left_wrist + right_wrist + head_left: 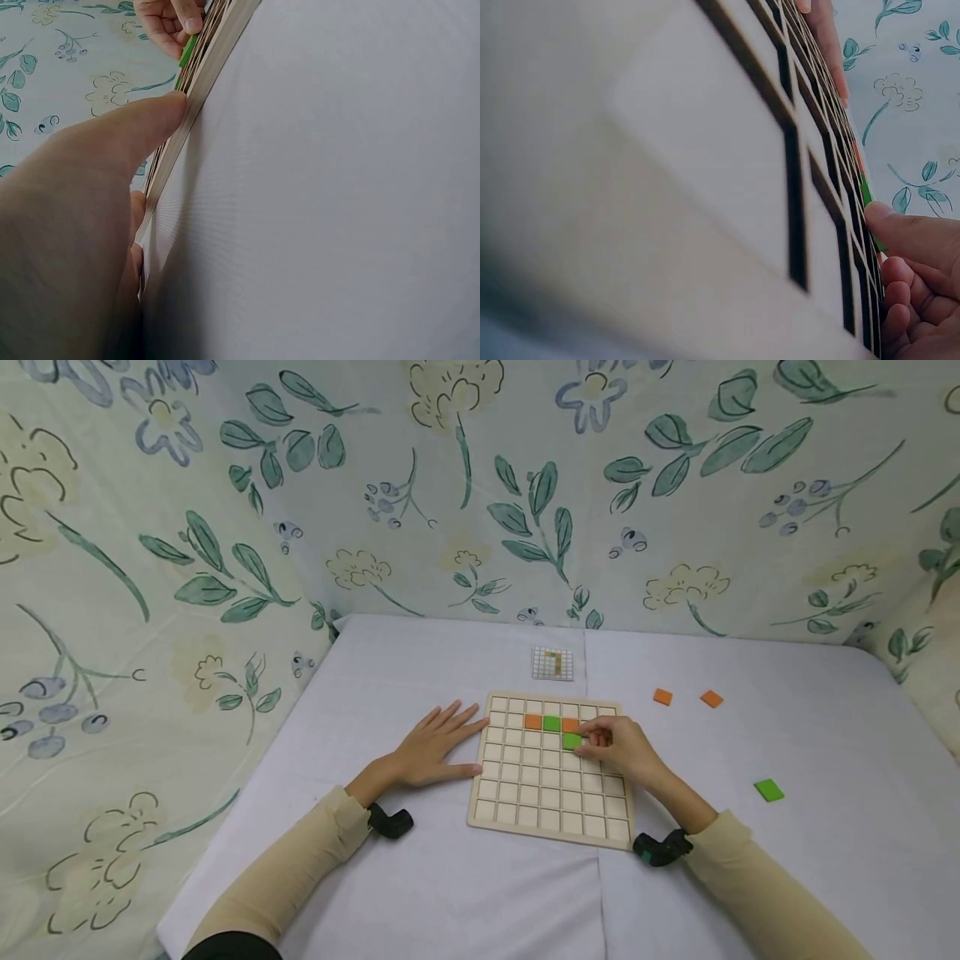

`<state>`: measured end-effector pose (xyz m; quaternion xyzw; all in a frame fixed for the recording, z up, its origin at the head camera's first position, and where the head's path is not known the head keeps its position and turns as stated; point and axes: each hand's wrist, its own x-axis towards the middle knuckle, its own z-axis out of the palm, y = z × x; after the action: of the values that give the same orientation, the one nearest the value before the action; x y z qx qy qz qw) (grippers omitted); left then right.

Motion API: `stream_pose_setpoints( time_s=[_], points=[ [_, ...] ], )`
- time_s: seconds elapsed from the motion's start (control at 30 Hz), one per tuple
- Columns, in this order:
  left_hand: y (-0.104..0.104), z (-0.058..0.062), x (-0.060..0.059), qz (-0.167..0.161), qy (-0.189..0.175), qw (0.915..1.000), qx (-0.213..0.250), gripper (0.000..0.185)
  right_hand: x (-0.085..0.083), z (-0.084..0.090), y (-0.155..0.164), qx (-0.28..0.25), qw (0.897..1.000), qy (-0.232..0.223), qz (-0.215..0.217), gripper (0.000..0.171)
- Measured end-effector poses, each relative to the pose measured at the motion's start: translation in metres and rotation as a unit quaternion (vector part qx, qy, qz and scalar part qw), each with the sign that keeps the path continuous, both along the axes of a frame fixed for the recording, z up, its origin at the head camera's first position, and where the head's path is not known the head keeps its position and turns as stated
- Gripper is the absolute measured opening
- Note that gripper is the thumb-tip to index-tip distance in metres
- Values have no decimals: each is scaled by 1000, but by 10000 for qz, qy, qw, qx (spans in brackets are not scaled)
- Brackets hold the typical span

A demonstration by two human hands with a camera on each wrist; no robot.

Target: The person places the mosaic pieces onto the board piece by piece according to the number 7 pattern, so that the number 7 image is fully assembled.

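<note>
Right hand [618, 747] fingers pinch a green tile [572, 741] in the wooden grid board [551, 797], below three placed tiles. Left hand [435, 747] flat, steadying the board's edge. Three tiles lie loose right of the board; most cells unfilled.

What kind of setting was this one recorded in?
Probably a makeshift tabletop recording booth, not a lived-in room: floral fabric hangs as backdrop on three sides, a plain white cloth covers the table, and only a wooden grid board with loose tiles is laid out.
</note>
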<state>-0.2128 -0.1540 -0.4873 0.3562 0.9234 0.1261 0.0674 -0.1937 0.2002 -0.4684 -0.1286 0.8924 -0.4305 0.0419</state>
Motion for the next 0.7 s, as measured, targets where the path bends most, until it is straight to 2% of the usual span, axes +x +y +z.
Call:
stream_pose_setpoints(
  time_s=[0.37, 0.7],
  points=[
    [-1, -3, -2, 30, -2, 10000, -5, 84, 1, -1, 2, -78, 9999, 48, 66, 29],
    [0, -2, 0, 26, -20, 10000, -8, 84, 3, 0, 7, -155, 9998, 118, 12, 24]
  ],
)
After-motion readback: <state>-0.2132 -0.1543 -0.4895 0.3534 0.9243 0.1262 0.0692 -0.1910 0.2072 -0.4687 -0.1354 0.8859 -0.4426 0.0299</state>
